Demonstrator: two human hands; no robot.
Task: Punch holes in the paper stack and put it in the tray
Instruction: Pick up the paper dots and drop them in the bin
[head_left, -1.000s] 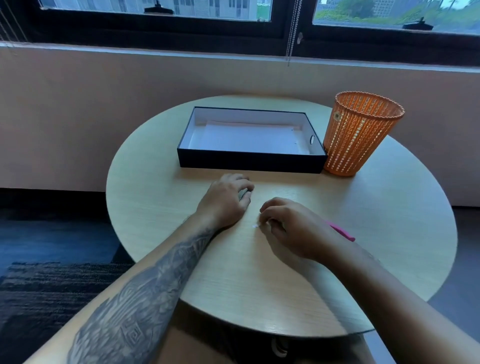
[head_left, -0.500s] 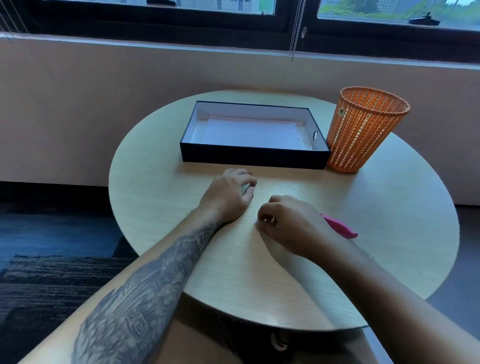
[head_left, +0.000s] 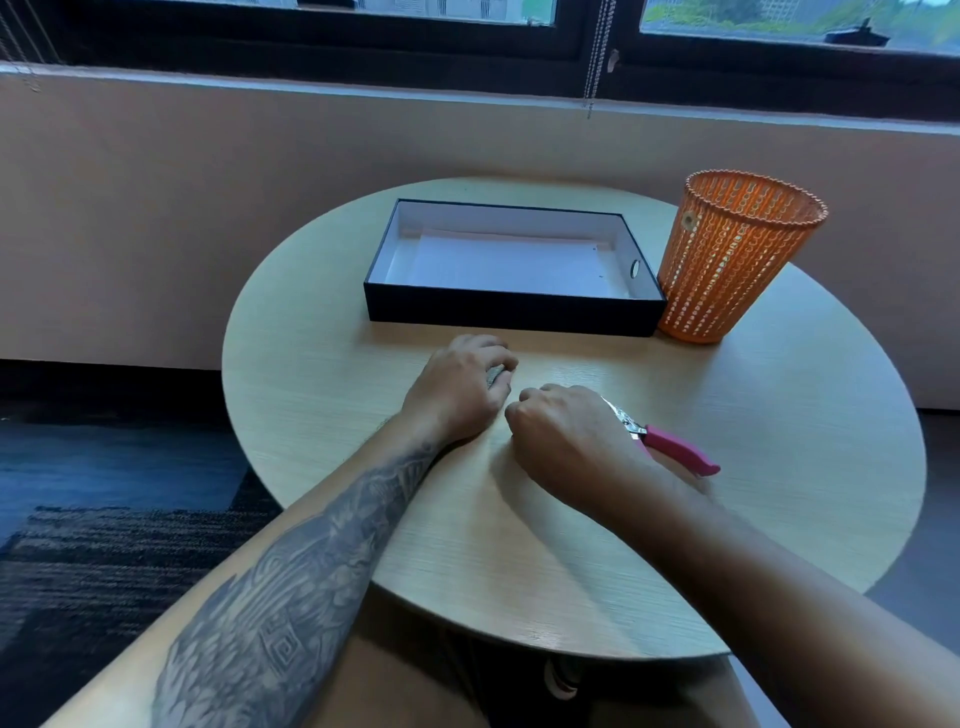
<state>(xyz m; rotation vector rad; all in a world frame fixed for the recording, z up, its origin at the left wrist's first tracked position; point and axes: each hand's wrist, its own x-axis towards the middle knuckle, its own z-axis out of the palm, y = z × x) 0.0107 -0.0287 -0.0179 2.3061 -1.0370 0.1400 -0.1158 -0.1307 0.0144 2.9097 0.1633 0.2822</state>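
The black tray (head_left: 514, 312) with a white inside stands at the back of the round table, and the white paper stack (head_left: 511, 265) lies flat in it. A hole punch (head_left: 670, 441) with pink handles and a metal head lies on the table just behind my right wrist, not held. My right hand (head_left: 566, 441) rests knuckles-up on the table with its fingers curled under; nothing shows in it. My left hand (head_left: 457, 389) rests beside it, close to touching, fingers curled over a small grey patch that I cannot identify.
An orange mesh waste basket (head_left: 737, 254) stands upright against the tray's right end. The round wooden table (head_left: 805, 415) has its edge near my body. A wall and window sill lie behind it, and dark carpet is to the left.
My right hand has slid a little left and curled tighter, uncovering the punch's metal head. The small white speck at its fingertips is out of sight. My left hand has stayed put.
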